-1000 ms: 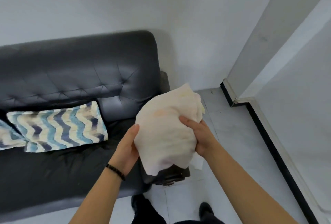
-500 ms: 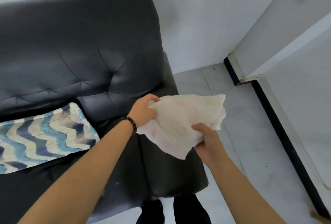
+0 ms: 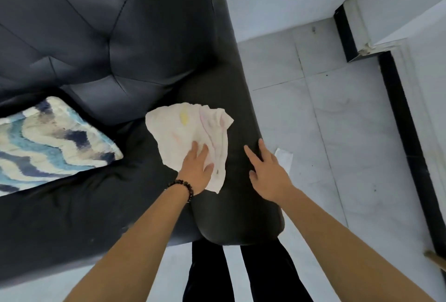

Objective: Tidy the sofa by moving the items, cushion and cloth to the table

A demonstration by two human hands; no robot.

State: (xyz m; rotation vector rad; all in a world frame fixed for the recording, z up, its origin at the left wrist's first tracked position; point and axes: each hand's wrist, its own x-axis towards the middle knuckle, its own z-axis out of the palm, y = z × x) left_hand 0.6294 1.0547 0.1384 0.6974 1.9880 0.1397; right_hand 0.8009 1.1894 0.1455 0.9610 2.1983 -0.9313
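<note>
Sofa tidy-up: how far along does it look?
Nothing looks done: no table is in view. In hand: the left hand presses flat on the crumpled white cloth lying on the black leather sofa's armrest; the right hand is open beside it. Left: the cloth and the blue wave-patterned cushion on the seat must go to the table.

— What is the sofa showing?
— It is showing plain black all over. The cushion is carrying wavy zigzag bands in light blue, navy and cream.
— And the cloth?
— It is showing off-white, with a yellow blotch and faint pink streaks running through it.
— The floor?
— It is showing pale grey tiles with soft veining, and the skirting is running black beside it. The bracelet is showing dark beads, the trousers black.
</note>
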